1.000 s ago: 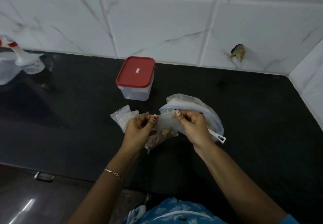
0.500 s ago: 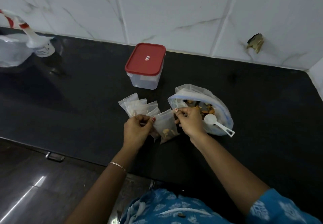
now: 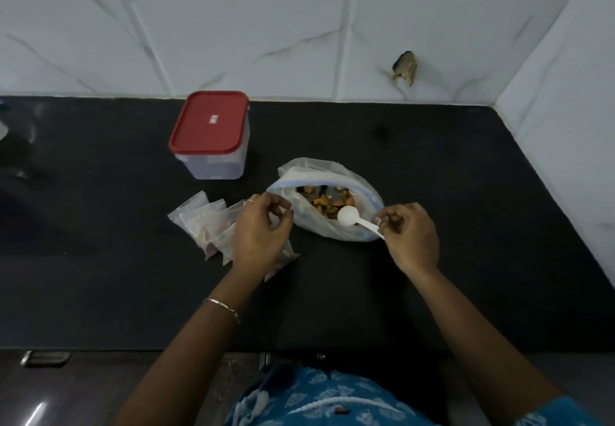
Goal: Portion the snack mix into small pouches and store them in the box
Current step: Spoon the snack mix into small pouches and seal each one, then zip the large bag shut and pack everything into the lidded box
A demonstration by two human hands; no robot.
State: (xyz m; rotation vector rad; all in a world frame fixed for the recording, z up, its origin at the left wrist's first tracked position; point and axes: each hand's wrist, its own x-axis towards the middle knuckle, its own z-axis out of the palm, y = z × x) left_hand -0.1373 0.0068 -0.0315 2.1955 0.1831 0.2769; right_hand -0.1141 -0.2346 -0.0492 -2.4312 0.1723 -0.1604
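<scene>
Head view, black worktop (image 3: 432, 276): open snack-mix bag (image 3: 319, 173), white measuring spoon (image 3: 347, 216) in its mouth, handle pinched in right hand (image 3: 411, 237) grip; left hand (image 3: 259, 232) at bag's left rim, grip curled, hold uncertain; filled pouches (image 3: 199, 222) left of bag; closed red-lidded box (image 3: 209, 126) behind-left.

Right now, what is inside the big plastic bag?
Brown and orange snack mix, with a white scoop resting on it. How deep it goes is hidden behind the bag.
</scene>
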